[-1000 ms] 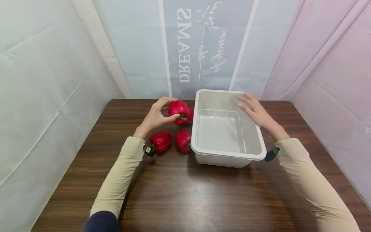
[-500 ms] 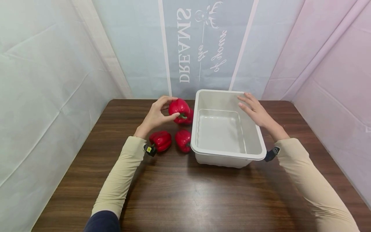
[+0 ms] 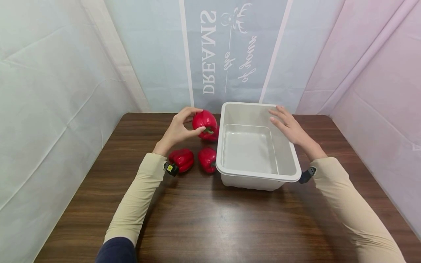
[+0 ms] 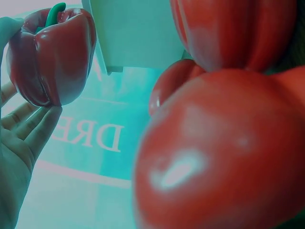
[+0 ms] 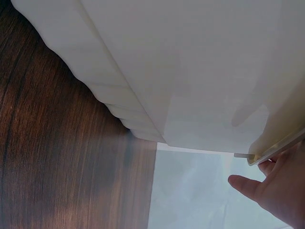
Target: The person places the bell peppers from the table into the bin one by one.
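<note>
My left hand (image 3: pixel 179 128) grips a red bell pepper (image 3: pixel 204 120) with a green stem, thumb at the near side and fingers behind. In the left wrist view that bell pepper (image 4: pixel 57 57) is held up against the curtain. Another pepper (image 3: pixel 215 136) shows partly behind it. Two more red peppers, one (image 3: pixel 182 159) by my left wrist and one (image 3: pixel 207 159) beside the bin, lie on the table. My right hand (image 3: pixel 289 126) is at the right rim of the white bin (image 3: pixel 258 176), its fingers extended. The right wrist view shows this hand (image 5: pixel 281 186) close to the rim.
The bin's inside floor (image 3: pixel 250 149) shows no contents. A brown wood-grain table (image 3: pixel 223 223) lies under everything. Behind its far edge hangs a pale curtain (image 3: pixel 164 54) with mirrored lettering, and white cloth walls (image 3: pixel 65 91) stand on both sides.
My left hand has shifted slightly up and to the right with the bell pepper in its grip. The right hand, the bin and the other peppers hold their places.
</note>
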